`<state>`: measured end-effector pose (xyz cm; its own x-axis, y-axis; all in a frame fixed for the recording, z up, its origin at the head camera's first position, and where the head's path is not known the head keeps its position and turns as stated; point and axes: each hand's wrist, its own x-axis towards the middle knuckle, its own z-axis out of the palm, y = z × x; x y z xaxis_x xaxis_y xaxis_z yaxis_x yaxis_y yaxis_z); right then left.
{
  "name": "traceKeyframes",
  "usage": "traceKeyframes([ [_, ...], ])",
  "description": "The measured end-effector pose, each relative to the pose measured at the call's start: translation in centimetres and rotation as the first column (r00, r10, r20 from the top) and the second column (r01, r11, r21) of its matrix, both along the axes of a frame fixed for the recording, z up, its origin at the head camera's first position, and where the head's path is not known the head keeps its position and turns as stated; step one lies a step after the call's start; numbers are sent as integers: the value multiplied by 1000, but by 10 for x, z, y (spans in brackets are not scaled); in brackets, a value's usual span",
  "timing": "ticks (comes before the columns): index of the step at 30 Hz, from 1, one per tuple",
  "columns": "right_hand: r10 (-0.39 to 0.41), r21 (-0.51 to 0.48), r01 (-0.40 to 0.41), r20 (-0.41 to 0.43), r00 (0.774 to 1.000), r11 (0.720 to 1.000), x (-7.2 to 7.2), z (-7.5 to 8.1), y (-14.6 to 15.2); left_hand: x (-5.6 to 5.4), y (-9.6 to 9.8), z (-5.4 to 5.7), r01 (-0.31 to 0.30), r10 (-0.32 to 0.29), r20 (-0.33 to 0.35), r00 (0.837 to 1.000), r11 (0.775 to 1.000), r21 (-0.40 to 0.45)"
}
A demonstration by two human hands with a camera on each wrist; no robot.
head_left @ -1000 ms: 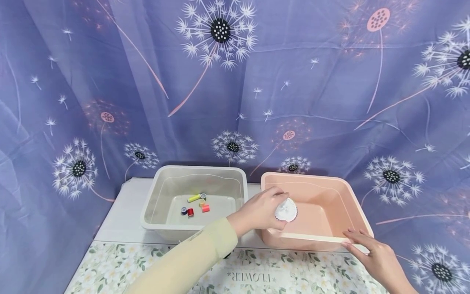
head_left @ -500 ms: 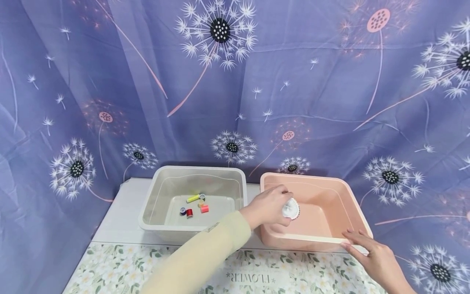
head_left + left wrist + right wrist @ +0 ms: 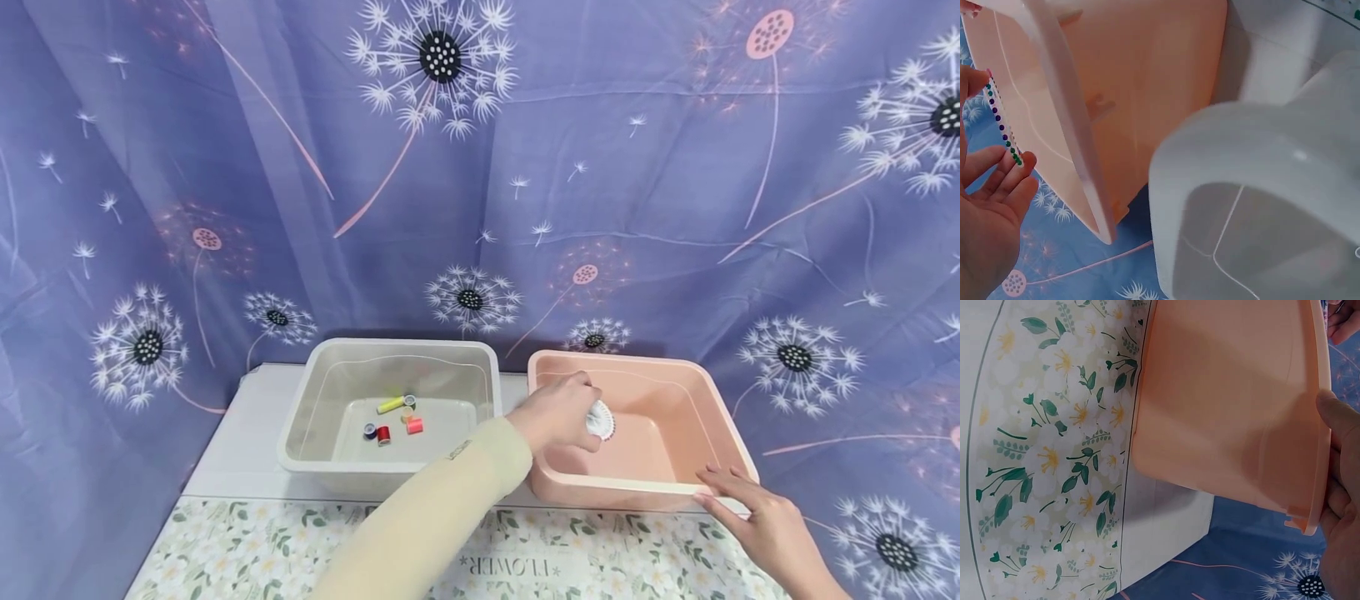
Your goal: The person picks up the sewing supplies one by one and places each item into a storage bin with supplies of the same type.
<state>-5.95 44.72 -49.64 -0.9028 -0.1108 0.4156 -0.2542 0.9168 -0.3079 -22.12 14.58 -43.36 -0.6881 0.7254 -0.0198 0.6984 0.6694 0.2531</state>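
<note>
My left hand (image 3: 564, 412) pinches a white pin wheel (image 3: 599, 421) by its edges, over the left part of the pink bin (image 3: 637, 482). In the left wrist view the pin wheel (image 3: 1002, 122) is seen edge-on, with coloured ball heads of pins along its rim. Thumb and fingers of the left hand (image 3: 991, 212) hold it at opposite edges. My right hand (image 3: 761, 521) holds the pink bin's front rim near its right corner. In the right wrist view, the thumb of the right hand (image 3: 1344, 481) lies at the rim, with the other fingers bent beside it.
A grey bin (image 3: 352, 467) stands left of the pink one, holding several thread spools, among them a yellow spool (image 3: 390, 405) and a red spool (image 3: 384, 436). A flowered mat (image 3: 240, 542) covers the table's front. A purple dandelion-print curtain (image 3: 405, 275) hangs behind.
My left hand has moved slightly right with the pin wheel, deeper over the pink bin, and the wheel has turned so less of its face shows. The right hand stays on the rim.
</note>
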Motion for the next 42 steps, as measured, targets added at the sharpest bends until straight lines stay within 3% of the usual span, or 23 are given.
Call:
traceKeyframes([
  [8, 2, 12, -2, -23, 1000, 1000, -3, 0, 0, -8, 6, 2, -8, 9, 51, 999, 1000, -27],
  [15, 10, 8, -10, -31, 999, 1000, -3, 0, -1, -11, 14, 3, -7, 9, 52, 999, 999, -43],
  [29, -1, 26, 2, -45, 999, 1000, 2, -5, 1, -11, 37, 7, -37, 62, 186, 981, 990, -133],
  [42, -10, -7, 10, -27, 1000, 1000, 1, -4, 2, -15, 54, -2, -10, 36, 128, 991, 981, -196],
])
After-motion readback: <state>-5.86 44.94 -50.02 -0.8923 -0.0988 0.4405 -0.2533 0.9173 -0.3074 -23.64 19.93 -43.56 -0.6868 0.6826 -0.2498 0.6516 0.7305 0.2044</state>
